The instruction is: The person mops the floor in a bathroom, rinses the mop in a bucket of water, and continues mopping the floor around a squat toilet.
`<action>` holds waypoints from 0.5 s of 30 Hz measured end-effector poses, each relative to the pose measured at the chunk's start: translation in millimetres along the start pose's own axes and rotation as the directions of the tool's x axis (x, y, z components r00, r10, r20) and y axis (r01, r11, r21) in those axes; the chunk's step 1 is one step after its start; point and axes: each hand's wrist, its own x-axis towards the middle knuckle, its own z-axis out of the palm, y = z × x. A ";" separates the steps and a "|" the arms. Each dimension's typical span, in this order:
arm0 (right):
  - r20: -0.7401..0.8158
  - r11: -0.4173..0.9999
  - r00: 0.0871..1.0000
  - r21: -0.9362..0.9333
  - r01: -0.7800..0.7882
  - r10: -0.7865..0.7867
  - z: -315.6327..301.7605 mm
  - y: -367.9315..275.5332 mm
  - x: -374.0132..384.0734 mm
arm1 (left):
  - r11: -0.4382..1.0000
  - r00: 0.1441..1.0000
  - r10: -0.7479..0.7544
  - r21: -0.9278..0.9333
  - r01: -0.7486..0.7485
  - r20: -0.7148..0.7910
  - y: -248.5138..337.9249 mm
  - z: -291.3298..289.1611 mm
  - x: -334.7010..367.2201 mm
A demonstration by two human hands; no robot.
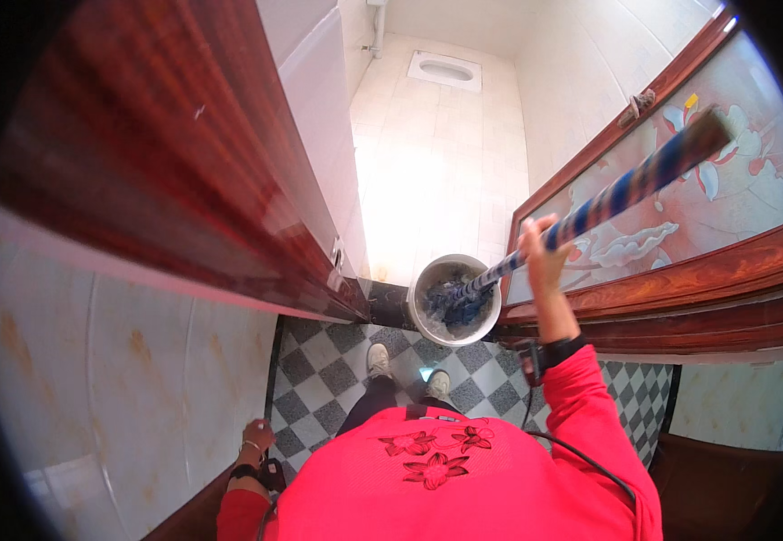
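1. Red top, dark flower motifs on the chest; nearest the camera, on the near side of the right hand.
2. Dark red wooden door, well to the left of the right hand.
3. Wood-framed door with a patterned glass panel, on the right-hand side of the right hand; contact between the two cannot be determined.
4. Grey-and-white chequered floor, below and to the near left of the right hand.
5. Mop, blue-striped handle passing through the right hand; blurred upper end rises to the hand's right, lower end slopes down to its left.
6. White bucket, just left of and below the right hand; the mop's blue-grey strands are inside it.
7. White squat toilet, well beyond the right hand, to its left.
8. Pale shoes, near left of the right hand, near the bucket.
9. Hands: right, fingers wrapped around the mop handle. Left hand, lowered well to the right hand's left, apart from the mop; finger position cannot be determined.
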 end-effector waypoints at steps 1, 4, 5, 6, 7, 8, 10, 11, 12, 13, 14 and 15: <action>0.019 0.990 1.000 0.140 -0.015 0.012 3.1 -31.0 12.4 | 0.992 0.992 -0.124 0.018 0.124 0.006 -29.7 10.2 -10.6; 0.004 0.985 0.999 0.167 0.046 -0.048 -3.0 -95.8 33.1 | 0.974 0.973 -0.221 0.065 0.216 0.071 -43.7 40.1 -33.7; 0.020 0.980 0.998 0.187 0.061 -0.066 -3.8 -117.4 37.0 | 0.975 0.972 -0.220 0.060 0.216 0.077 -41.0 46.8 -39.2; 0.033 0.976 0.996 0.206 0.077 -0.086 -5.8 -138.7 41.3 | 0.979 0.977 -0.201 0.052 0.198 0.072 -35.3 52.3 -41.0; 0.045 0.973 0.991 0.197 0.118 -0.129 -8.5 -157.5 46.9 | 0.984 0.982 -0.178 0.041 0.176 0.061 -28.0 56.1 -41.3; 0.053 0.972 0.990 0.205 0.118 -0.132 -9.4 -180.4 49.2 | 0.989 0.989 -0.144 0.024 0.143 0.041 -19.5 58.7 -39.5; 0.087 0.957 0.986 0.266 0.114 -0.142 -20.7 -212.1 59.0 | 0.996 0.997 -0.071 -0.047 0.070 -0.008 5.2 63.3 -30.7; 0.127 0.953 0.977 0.271 0.133 -0.172 -27.5 -224.9 65.3 | 0.995 0.999 -0.041 -0.093 0.037 -0.033 20.0 64.0 -25.4; 0.192 0.941 0.965 0.318 0.113 -0.181 -33.1 -234.0 67.8 | 0.982 0.997 -0.059 -0.184 0.049 -0.049 34.9 63.4 -25.7; 0.256 0.928 0.948 0.360 0.090 -0.191 -36.8 -238.6 69.8 | 0.957 0.994 -0.094 -0.281 0.077 -0.049 55.5 62.0 -27.0; 0.250 0.933 0.950 0.348 0.095 -0.190 -43.3 -239.7 70.1 | 0.908 0.989 -0.149 -0.396 0.138 0.004 97.4 55.4 -33.3; 0.411 0.916 0.884 0.398 0.044 -0.221 -48.7 -241.5 70.3 | 0.907 0.988 -0.152 -0.396 0.141 0.003 120.3 50.8 -43.0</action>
